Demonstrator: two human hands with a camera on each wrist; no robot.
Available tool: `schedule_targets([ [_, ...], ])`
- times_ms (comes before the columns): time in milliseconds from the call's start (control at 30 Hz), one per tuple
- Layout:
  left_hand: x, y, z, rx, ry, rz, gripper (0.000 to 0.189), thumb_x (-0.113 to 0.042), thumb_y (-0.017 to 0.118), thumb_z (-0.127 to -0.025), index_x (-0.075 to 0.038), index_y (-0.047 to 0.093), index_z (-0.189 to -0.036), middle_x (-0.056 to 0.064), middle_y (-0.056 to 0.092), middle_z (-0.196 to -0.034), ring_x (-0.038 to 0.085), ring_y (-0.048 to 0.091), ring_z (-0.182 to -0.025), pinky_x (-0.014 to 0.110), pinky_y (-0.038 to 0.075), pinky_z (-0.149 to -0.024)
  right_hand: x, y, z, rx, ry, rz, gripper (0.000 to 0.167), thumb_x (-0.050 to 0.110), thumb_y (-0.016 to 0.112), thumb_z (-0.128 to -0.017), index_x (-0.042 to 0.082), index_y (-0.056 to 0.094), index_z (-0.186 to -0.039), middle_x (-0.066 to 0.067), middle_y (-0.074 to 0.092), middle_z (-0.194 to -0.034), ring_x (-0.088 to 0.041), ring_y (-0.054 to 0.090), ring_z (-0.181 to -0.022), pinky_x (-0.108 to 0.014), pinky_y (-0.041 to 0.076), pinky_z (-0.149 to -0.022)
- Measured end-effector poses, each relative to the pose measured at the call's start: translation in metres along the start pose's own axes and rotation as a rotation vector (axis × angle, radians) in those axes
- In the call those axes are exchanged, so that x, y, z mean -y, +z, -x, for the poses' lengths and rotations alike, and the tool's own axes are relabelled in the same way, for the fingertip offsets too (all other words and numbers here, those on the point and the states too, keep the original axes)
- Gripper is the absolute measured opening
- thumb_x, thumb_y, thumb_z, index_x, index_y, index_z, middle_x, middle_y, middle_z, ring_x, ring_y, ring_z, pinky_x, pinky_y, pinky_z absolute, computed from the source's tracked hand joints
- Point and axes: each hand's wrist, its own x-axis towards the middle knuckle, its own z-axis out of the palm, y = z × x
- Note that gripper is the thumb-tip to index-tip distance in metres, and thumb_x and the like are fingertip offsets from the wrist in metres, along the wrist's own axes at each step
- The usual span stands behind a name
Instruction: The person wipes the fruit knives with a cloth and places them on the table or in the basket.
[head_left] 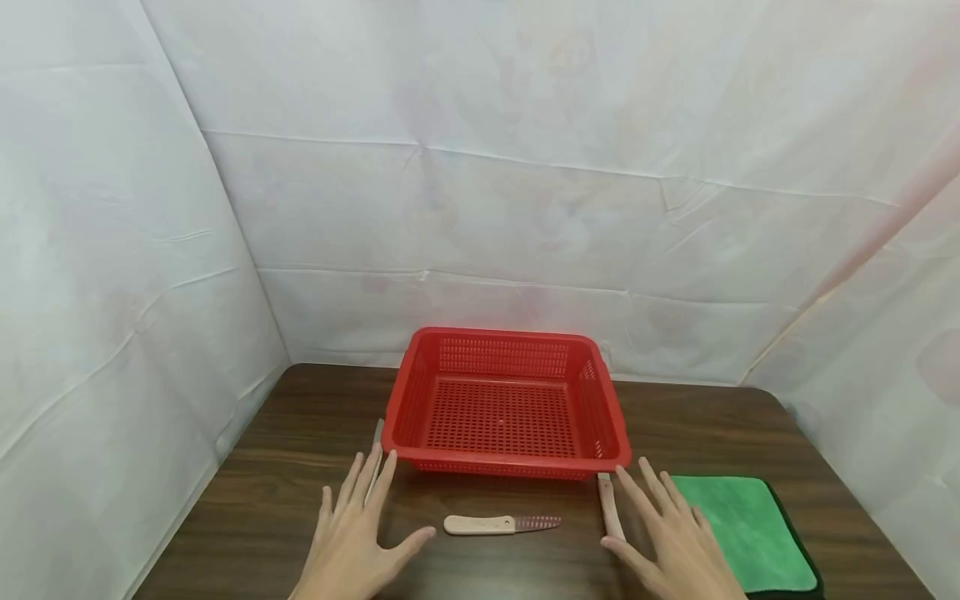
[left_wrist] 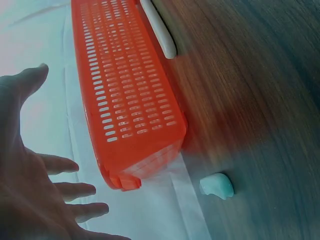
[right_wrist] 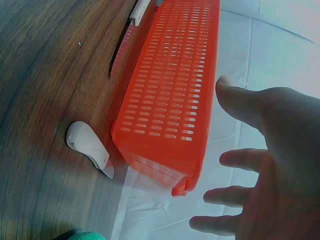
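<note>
A red perforated plastic basket stands at the middle of the table. My left hand, fingers spread, hovers by its front left corner. Fingers spread too, my right hand is by the front right corner. Both hold nothing. Between them a knife with a pale handle lies sideways, its blade pointing right. A second pale-handled knife lies beside my right thumb; its handle shows in the right wrist view. Left of the basket, a blade is partly hidden behind my left fingers.
A green cloth with a dark edge lies on the right side of the dark wood table. White sheeting hangs behind the table and at both sides. The basket's far side is close to the back sheet.
</note>
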Motion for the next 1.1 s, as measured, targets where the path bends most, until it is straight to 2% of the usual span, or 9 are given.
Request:
schedule_targets([
  [233,0.003,-0.001,-0.001,-0.060,-0.019,0.080,0.093,-0.071,0.060,-0.075,-0.019,0.033,-0.147,0.006,0.035,-0.149,0.034,0.035,-0.133,0.073,0.031,-0.092,-0.001,-0.003,0.000,-0.032,-0.024,-0.017,0.081,0.070,0.056,-0.079,0.019,0.046,-0.140,-0.022,0.041,-0.142,-0.049,0.045,-0.119,-0.069,0.043,-0.076],
  [367,0.003,0.000,-0.002,-0.097,-0.057,0.130,0.087,-0.069,0.062,-0.075,-0.020,0.041,-0.143,0.004,0.041,-0.144,0.032,0.045,-0.124,0.066,0.044,-0.081,-0.002,-0.005,0.001,-0.095,-0.053,-0.047,0.074,0.062,0.064,-0.078,0.017,0.051,-0.136,-0.019,0.045,-0.139,-0.045,0.051,-0.113,-0.060,0.050,-0.066],
  [467,0.003,-0.001,-0.002,-0.125,-0.080,0.165,0.078,-0.061,0.068,-0.076,-0.018,0.047,-0.138,0.004,0.046,-0.139,0.032,0.051,-0.118,0.063,0.049,-0.073,-0.002,-0.005,0.003,-0.138,-0.051,-0.059,0.071,0.057,0.069,-0.077,0.016,0.054,-0.133,-0.018,0.049,-0.136,-0.042,0.054,-0.109,-0.057,0.051,-0.064],
  [567,0.003,-0.002,-0.003,-0.130,-0.103,0.195,0.067,-0.043,0.076,-0.077,-0.015,0.052,-0.133,0.007,0.051,-0.133,0.032,0.054,-0.115,0.060,0.051,-0.070,-0.003,-0.006,0.005,-0.174,-0.023,-0.065,0.070,0.053,0.074,-0.074,0.015,0.056,-0.130,-0.017,0.052,-0.133,-0.041,0.055,-0.107,-0.057,0.051,-0.066],
  [667,0.005,-0.003,-0.004,-0.099,-0.146,0.224,0.059,-0.027,0.078,-0.077,-0.013,0.054,-0.129,0.008,0.054,-0.128,0.032,0.056,-0.112,0.058,0.052,-0.070,-0.004,-0.007,0.008,-0.200,0.014,-0.070,0.069,0.052,0.075,-0.074,0.013,0.058,-0.128,-0.017,0.056,-0.128,-0.041,0.056,-0.104,-0.056,0.051,-0.065],
  [767,0.007,-0.003,-0.005,-0.070,-0.192,0.249,0.055,-0.021,0.077,-0.077,-0.014,0.055,-0.127,0.005,0.057,-0.124,0.029,0.058,-0.108,0.055,0.053,-0.072,-0.008,-0.009,0.010,-0.213,0.050,-0.071,0.066,0.054,0.071,-0.077,0.011,0.060,-0.125,-0.016,0.060,-0.122,-0.040,0.057,-0.101,-0.056,0.051,-0.064],
  [867,0.011,-0.001,-0.007,-0.065,-0.222,0.267,0.052,-0.020,0.077,-0.077,-0.015,0.057,-0.125,0.003,0.059,-0.118,0.026,0.060,-0.103,0.050,0.054,-0.073,-0.013,-0.009,0.012,-0.240,0.059,-0.073,0.059,0.051,0.072,-0.078,0.010,0.063,-0.120,-0.016,0.063,-0.113,-0.040,0.059,-0.096,-0.055,0.051,-0.059],
  [967,0.017,0.002,-0.009,-0.088,-0.213,0.296,0.046,-0.015,0.079,-0.075,-0.015,0.061,-0.117,0.002,0.061,-0.107,0.022,0.062,-0.095,0.039,0.054,-0.068,-0.020,-0.009,0.012,-0.268,0.049,-0.070,0.050,0.040,0.077,-0.077,0.011,0.065,-0.116,-0.015,0.065,-0.108,-0.040,0.061,-0.090,-0.052,0.051,-0.055],
  [1100,0.028,0.009,-0.014,-0.131,-0.160,0.340,0.040,-0.003,0.081,-0.068,-0.014,0.065,-0.104,0.002,0.061,-0.093,0.019,0.060,-0.082,0.027,0.051,-0.059,-0.027,-0.008,0.011,-0.259,0.047,-0.059,0.048,0.033,0.080,-0.075,0.010,0.066,-0.115,-0.015,0.065,-0.105,-0.039,0.062,-0.084,-0.044,0.050,-0.049],
])
